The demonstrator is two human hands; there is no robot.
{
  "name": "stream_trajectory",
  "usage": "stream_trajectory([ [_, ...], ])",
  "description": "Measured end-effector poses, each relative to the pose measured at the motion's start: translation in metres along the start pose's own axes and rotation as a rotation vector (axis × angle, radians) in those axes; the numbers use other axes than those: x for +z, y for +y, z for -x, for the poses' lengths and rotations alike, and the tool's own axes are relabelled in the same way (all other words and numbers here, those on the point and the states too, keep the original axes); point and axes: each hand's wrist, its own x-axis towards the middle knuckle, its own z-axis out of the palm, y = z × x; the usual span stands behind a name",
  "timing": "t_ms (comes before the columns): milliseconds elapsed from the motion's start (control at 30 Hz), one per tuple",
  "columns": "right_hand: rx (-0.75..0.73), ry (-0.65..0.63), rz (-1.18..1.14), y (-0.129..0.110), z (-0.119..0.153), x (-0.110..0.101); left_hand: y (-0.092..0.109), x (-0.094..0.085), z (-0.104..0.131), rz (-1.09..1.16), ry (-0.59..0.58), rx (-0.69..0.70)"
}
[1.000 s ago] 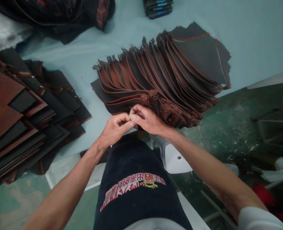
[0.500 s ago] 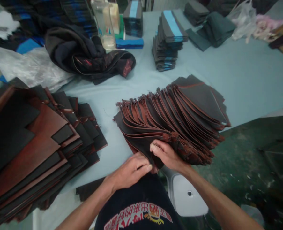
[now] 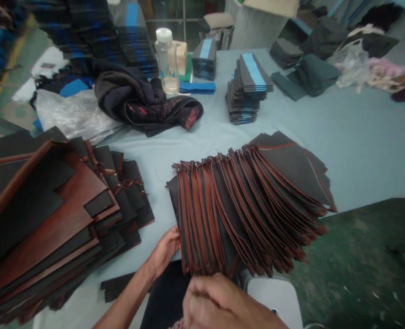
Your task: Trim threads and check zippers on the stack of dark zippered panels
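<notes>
A fanned row of dark grey and reddish-brown leather-like panels lies at the table's front edge, with rough brown ends along its near side. My left hand is at the row's left end, closed on the edge of the outermost panel, its fingertips partly hidden behind it. Close to the camera, my right hand is closed in a fist just in front of the row's near edge. What it holds, if anything, is hidden.
Another stack of brown and dark panels fills the left side. Behind are a dark jacket, a clear bottle, a blue strip and a stack of grey pieces with light-blue bands. A white stool stands below the table edge.
The view has tilted up. The front panels, earlier bent over toward me, now stand spread in the row. My left hand moved left to the row's end; my right hand came back toward the camera.
</notes>
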Motion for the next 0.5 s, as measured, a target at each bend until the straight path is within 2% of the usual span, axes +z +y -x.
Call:
stream_trajectory([
  [67, -0.087, 0.242, 0.095, 0.006, 0.005, -0.026, 0.007, 0.004, -0.009, 0.080, 0.019, 0.000],
  [133, -0.179, 0.351, 0.185, 0.019, 0.006, -0.056, 0.015, 0.008, -0.019, 0.144, 0.061, 0.020],
  [267, -0.272, 0.415, 0.267, 0.053, 0.011, -0.102, 0.041, 0.020, -0.038, 0.221, 0.171, 0.102],
  [367, -0.299, 0.406, 0.262, 0.067, 0.024, -0.119, 0.065, 0.027, -0.051, 0.228, 0.236, 0.150],
  [500, -0.356, 0.425, 0.219, 0.073, 0.038, -0.140, 0.094, 0.032, -0.063, 0.224, 0.292, 0.183],
])
